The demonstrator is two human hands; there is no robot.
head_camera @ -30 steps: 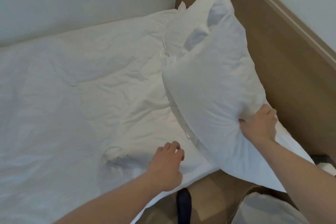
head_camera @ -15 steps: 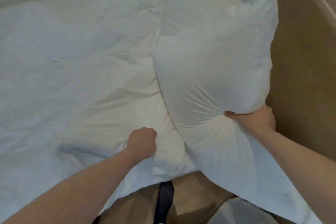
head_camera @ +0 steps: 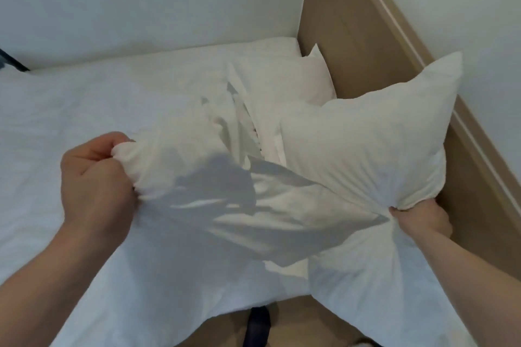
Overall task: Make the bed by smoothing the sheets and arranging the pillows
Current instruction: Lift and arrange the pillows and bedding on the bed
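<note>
White walls and a tan wooden headboard (head_camera: 349, 45) box in the bed, only the head view to go on. Left hand (head_camera: 95, 177) is fisted tight around a bunched corner of the duvet (head_camera: 180, 177), lifted off the mattress. Right hand (head_camera: 420, 220) pinches the near pillow (head_camera: 366, 149) at its lower edge, holding it up tilted toward the headboard, so it sits right of the duvet grip. Second pillow (head_camera: 282, 79) lies flat behind. Half a second ago the left fist was low on the bedding; now it's raised and pulled left, and the pillow has swung clear.
</note>
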